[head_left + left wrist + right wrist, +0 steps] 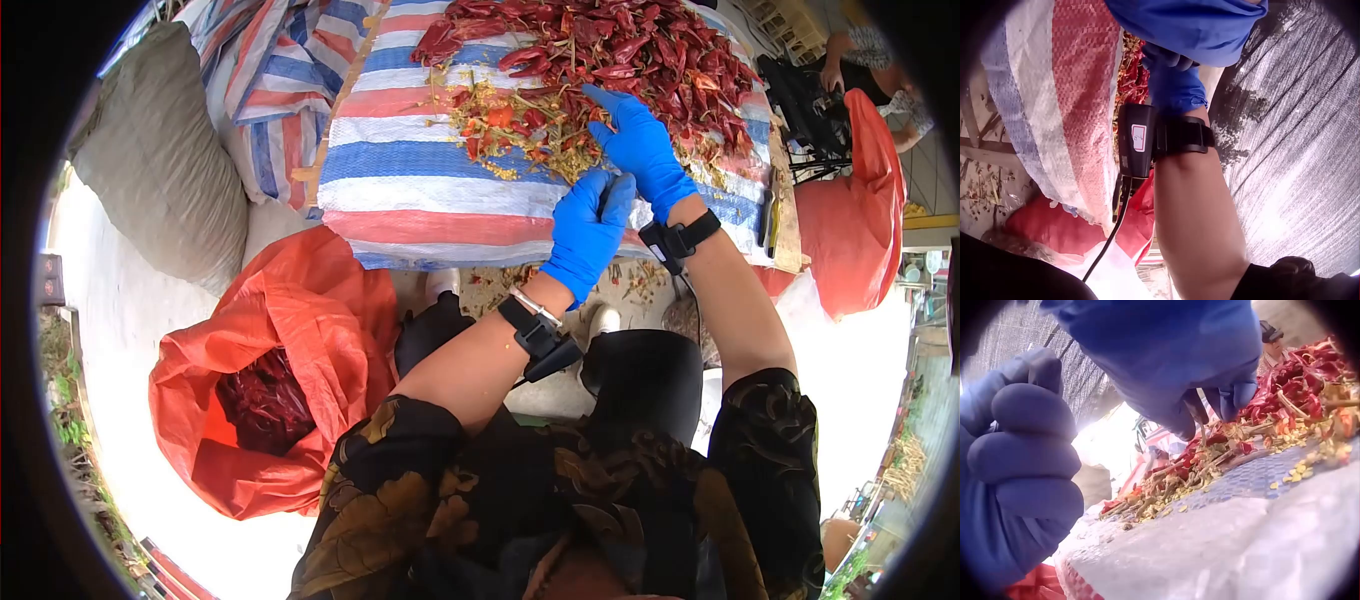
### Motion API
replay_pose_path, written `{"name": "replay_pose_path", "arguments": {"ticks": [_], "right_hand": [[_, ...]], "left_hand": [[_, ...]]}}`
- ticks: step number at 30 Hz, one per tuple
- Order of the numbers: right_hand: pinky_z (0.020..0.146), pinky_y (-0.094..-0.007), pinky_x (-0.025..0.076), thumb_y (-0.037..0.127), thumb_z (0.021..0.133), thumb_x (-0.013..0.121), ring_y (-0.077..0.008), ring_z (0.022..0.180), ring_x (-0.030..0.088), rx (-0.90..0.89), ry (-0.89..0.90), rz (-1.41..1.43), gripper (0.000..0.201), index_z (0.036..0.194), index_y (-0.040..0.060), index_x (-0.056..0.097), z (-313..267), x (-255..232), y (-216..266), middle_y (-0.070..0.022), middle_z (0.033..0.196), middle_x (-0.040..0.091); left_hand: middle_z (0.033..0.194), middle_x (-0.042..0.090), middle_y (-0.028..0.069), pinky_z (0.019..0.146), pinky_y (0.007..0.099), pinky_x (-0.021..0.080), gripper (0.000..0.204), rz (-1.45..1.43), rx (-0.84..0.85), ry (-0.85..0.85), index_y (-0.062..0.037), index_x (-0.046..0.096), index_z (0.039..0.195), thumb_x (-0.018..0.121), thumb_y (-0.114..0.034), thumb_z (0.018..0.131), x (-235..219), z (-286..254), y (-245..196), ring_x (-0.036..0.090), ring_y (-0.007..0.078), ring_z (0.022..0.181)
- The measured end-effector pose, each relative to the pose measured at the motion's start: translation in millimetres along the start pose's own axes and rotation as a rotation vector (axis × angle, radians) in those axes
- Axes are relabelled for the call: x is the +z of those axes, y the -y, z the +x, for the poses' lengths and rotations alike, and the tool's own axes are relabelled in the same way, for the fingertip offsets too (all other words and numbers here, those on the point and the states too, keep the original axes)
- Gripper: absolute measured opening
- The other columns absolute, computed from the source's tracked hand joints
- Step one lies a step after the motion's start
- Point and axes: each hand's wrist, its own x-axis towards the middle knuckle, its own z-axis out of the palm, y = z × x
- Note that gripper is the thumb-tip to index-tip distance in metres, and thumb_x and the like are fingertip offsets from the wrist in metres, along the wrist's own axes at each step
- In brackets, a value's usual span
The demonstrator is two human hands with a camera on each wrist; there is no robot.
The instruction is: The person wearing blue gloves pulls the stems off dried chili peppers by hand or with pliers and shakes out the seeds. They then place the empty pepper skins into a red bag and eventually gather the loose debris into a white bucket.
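The blue-gloved right hand [645, 152] pinched a thin brown stem [1202, 432]; the blue-gloved left hand [588, 232] had curled fingers, nothing visible inside. Work looked partway: dried red chillies [680, 60] heaped the striped woven sheet [420, 195], others lay in a red sack [335, 330].

In the near foreground, a blue-gloved left hand [1188, 28] is spanning the top, partly covering the right hand [1175, 84], also in blue, farther off. The right forearm [1194, 206] is wearing a black strap [1182, 135] and a labelled device [1137, 140], from which a cable [1110, 240] is trailing. Striped sheeting [1082, 94] is hanging on the left, red peppers [1132, 84] are lying beyond it, and grey netting [1297, 144] is filling the right.
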Motion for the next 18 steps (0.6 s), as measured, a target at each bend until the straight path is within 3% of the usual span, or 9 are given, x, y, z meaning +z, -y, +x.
{"name": "replay_pose_path", "arguments": {"ticks": [1,5,7,11,13,18], "right_hand": [[0.085,-0.0380,0.042,0.021,0.076,0.061,-0.0308,0.102,0.051,0.118,0.105,-0.052,0.048,0.121,0.0155,0.047,7.0,-0.1,2.9,-0.0144,0.112,0.052],[0.082,-0.0375,0.044,0.019,0.073,0.064,-0.0292,0.098,0.053,0.057,-0.002,0.041,0.046,0.117,0.0127,0.051,8.2,13.8,-18.9,-0.0137,0.109,0.054],[0.077,-0.0329,0.046,0.016,0.070,0.066,-0.0237,0.087,0.057,0.098,-0.066,0.367,0.043,0.111,0.0114,0.056,1.2,10.5,-18.9,-0.0112,0.097,0.058],[0.069,-0.0262,0.046,0.012,0.069,0.068,-0.0144,0.074,0.056,0.150,-0.081,0.460,0.034,0.102,0.0076,0.061,-10.1,-3.4,-12.3,-0.0062,0.085,0.061],[0.063,-0.0221,0.043,0.012,0.072,0.068,-0.0079,0.069,0.051,0.181,-0.158,0.823,0.025,0.094,0.0041,0.061,-19.7,-5.8,-8.6,-0.0018,0.080,0.060],[0.059,-0.0203,0.041,0.014,0.075,0.068,-0.0058,0.067,0.050,0.360,-0.239,0.913,0.019,0.088,0.0023,0.061,-45.2,-19.0,8.0,0.0002,0.076,0.059]], "left_hand": [[0.074,0.058,0.0015,0.060,0.0213,0.042,0.017,-0.003,0.003,-0.008,-0.0011,0.058,0.088,0.058,-0.017,0.084,-1.1,1.7,0.1,0.046,0.0047,0.065],[0.072,0.056,0.0001,0.058,0.0210,0.042,0.016,-0.038,0.014,-0.045,-0.0016,0.057,0.087,0.058,-0.017,0.085,0.7,1.5,-2.6,0.045,0.0044,0.063],[0.070,0.056,-0.0004,0.057,0.0208,0.041,0.015,-0.073,0.008,-0.069,-0.0021,0.057,0.086,0.057,-0.017,0.085,0.4,2.9,-0.8,0.044,0.0041,0.062],[0.074,0.054,-0.0021,0.057,0.0199,0.041,0.013,-0.195,-0.049,-0.081,-0.0038,0.055,0.089,0.058,-0.015,0.084,-4.9,11.3,6.6,0.045,0.0037,0.062],[0.077,0.054,-0.0022,0.058,0.0194,0.041,0.013,-0.228,-0.053,-0.111,-0.0041,0.053,0.091,0.059,-0.013,0.083,-8.0,15.4,3.8,0.045,0.0036,0.063],[0.090,0.056,0.0005,0.059,0.0176,0.042,0.028,-0.013,0.196,-0.249,-0.0045,0.050,0.108,0.060,-0.007,0.082,-8.6,22.4,-4.0,0.047,0.0026,0.072]]}}
